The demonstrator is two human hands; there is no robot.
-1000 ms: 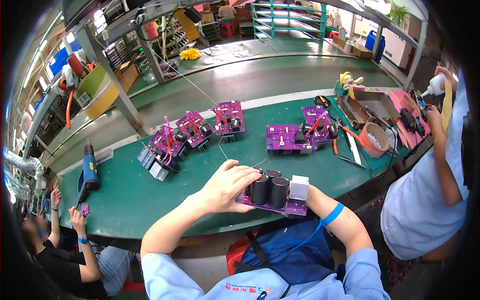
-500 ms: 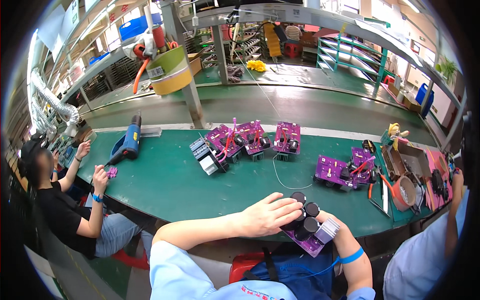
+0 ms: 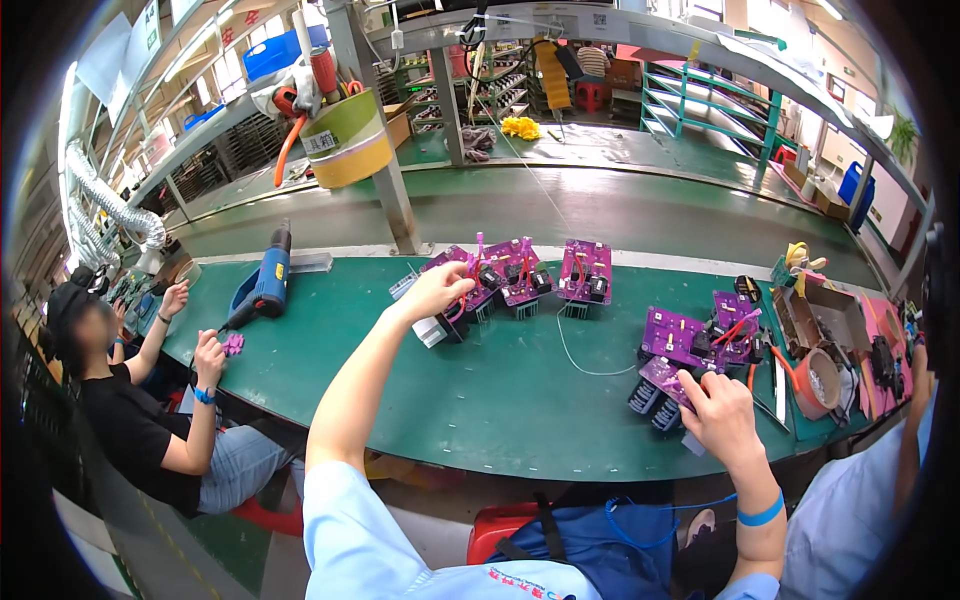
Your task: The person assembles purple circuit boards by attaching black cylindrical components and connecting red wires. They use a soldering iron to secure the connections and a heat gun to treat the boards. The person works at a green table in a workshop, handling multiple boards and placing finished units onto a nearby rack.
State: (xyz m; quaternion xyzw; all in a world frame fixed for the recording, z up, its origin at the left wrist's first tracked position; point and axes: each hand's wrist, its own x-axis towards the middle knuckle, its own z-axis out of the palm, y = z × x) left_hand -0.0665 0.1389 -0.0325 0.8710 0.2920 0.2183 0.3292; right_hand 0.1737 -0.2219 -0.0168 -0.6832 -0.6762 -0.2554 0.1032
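My left hand (image 3: pixel 438 294) reaches across the bench and closes its fingers at the near edge of the leftmost purple circuit board (image 3: pixel 447 258), covering part of it. That board carries heat sinks and pink-red wires. Two more purple boards, a middle board (image 3: pixel 520 290) and a right board (image 3: pixel 588 262), stand beside it. At the right, my right hand (image 3: pixel 722 412) grips a purple circuit board (image 3: pixel 664 376) at its edge, its black cylindrical capacitors (image 3: pixel 655 405) facing down. Just behind it sit another purple board (image 3: pixel 672 335) and a board with red wires (image 3: pixel 735 325).
A blue heat gun (image 3: pixel 270 275) lies on the green bench (image 3: pixel 480 420) at the left, near a seated co-worker (image 3: pixel 140 400). Pliers, an orange cup (image 3: pixel 818 380) and a cardboard box (image 3: pixel 825 310) are at the right. Overhead hangs a tape-wrapped holder (image 3: pixel 345 140). Another person stands at the right edge.
The capacitor board, earlier held between both hands above my lap, is now at the bench's right side under my right hand. My left hand has left it and moved forward-left to the leftmost board.
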